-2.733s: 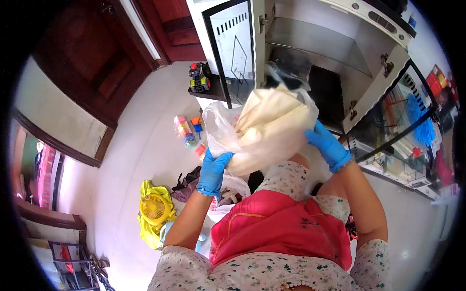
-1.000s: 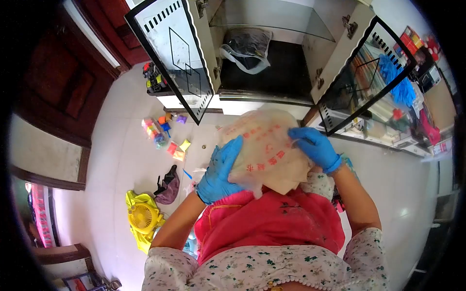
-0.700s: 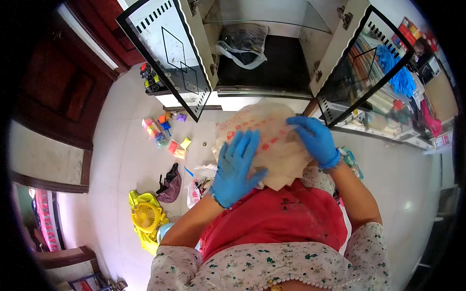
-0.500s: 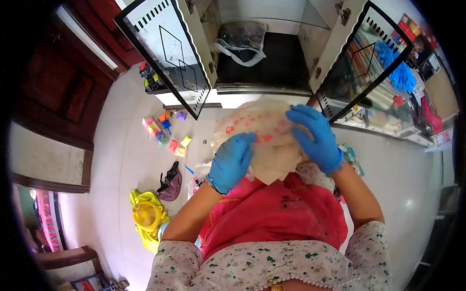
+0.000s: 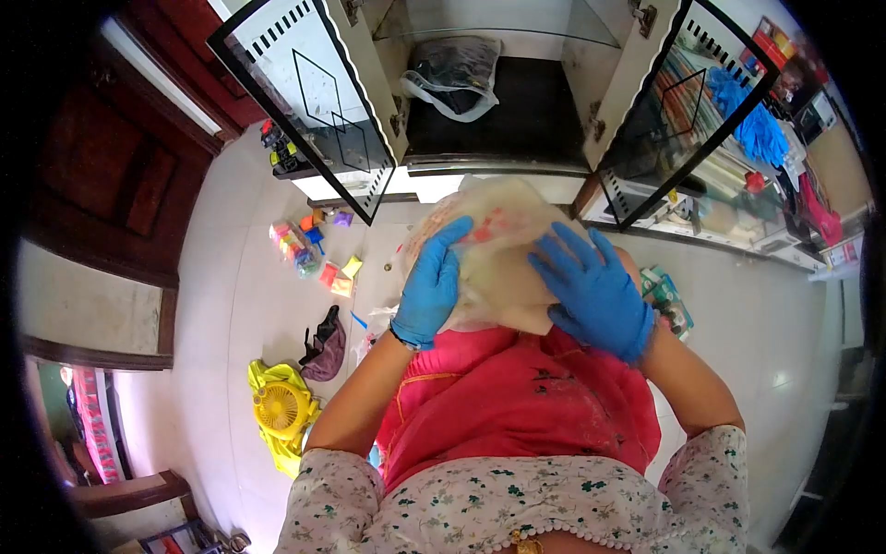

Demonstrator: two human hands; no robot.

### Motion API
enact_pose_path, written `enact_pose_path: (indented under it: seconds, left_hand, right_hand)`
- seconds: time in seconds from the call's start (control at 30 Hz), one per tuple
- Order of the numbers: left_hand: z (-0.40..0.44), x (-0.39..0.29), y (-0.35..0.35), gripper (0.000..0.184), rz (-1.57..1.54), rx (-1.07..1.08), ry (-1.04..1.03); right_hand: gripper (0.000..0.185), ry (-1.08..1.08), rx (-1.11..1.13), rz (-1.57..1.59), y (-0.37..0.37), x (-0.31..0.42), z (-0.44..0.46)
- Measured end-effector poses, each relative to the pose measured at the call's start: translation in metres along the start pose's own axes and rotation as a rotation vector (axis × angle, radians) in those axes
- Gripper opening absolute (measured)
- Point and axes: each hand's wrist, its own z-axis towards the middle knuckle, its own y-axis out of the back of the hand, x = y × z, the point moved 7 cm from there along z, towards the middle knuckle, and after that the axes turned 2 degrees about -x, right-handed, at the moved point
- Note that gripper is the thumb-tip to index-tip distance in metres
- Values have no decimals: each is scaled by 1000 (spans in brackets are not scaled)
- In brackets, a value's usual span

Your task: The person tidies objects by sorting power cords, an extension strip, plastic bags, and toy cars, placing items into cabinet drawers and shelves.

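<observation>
A crumpled beige plastic bag (image 5: 512, 277) with red print lies over my lap, in front of the red cloth (image 5: 526, 406). My left hand (image 5: 432, 286), in a blue glove, grips the bag's left side with its fingers close together; the thumb is hard to make out. On the bag's right side, my right hand (image 5: 595, 295), also gloved in blue, rests flat with its fingers spread. Whether anything is inside the bag cannot be seen.
Ahead stands a cabinet (image 5: 517, 120) with both glass doors swung out; a clear bag (image 5: 452, 78) of dark items sits inside. Leftward on the floor are colourful packets (image 5: 341, 277), a dark purple cloth (image 5: 323, 346) and a yellow fan (image 5: 281, 409). A green box (image 5: 666, 300) lies right.
My right hand has come down and spread flat on the bag. The left hand has shifted up along the bag's left side, its fingers straighter. The bag's folds and visible print have changed.
</observation>
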Motion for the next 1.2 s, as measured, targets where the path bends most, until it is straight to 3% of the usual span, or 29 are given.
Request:
enact_pose_path:
  seconds: [0.23, 0.3, 0.43, 0.53, 0.6, 0.63, 0.7, 0.73, 0.8, 0.87, 0.97, 1.07, 1.2]
  left_hand:
    - [-1, -10, -7, 43, -11, 28, -34]
    - [-5, -31, -16, 51, 285, 86, -111]
    - [-3, -18, -16, 54, 366, 96, -63]
    - [0, -20, -9, 49, 396, 66, -112]
    - [-1, -11, -11, 44, 329, 141, -26]
    - [-1, -10, -12, 44, 323, 143, -36]
    - [-3, -13, -19, 41, 255, 174, -118]
    - [-3, -15, -22, 41, 249, 184, -139]
    - [-5, -14, -30, 41, 371, 234, -155]
    - [-4, -11, -36, 38, 425, 248, -131]
    - [-9, -11, -32, 35, 451, 230, -168]
    - [-12, -4, -27, 37, 498, 231, -206]
    - [-16, -5, -29, 52, 350, 312, -169]
  right_hand:
    - [32, 34, -88, 12, -12, 1, 16]
    - [32, 81, -158, -83, 0, 10, 16]
    - [31, 129, -136, -77, 30, 16, 4]
    - [25, 28, -148, 110, 48, 1, -12]
    - [22, -480, -351, 905, 46, -47, -40]
    - [22, -482, -356, 894, 48, -60, -46]
    - [25, -957, -492, 1674, 26, -101, -66]
    - [25, -955, -516, 1661, 25, -106, -66]
    - [30, -1086, -464, 2235, -2, -93, -59]
    - [31, -1170, -445, 2092, -9, -85, -53]
    - [29, -1265, -166, 2107, -40, -61, -48]
    - [22, -1125, -155, 1997, -62, -69, -52]
    - [19, -1137, -95, 1876, -70, -68, -66]
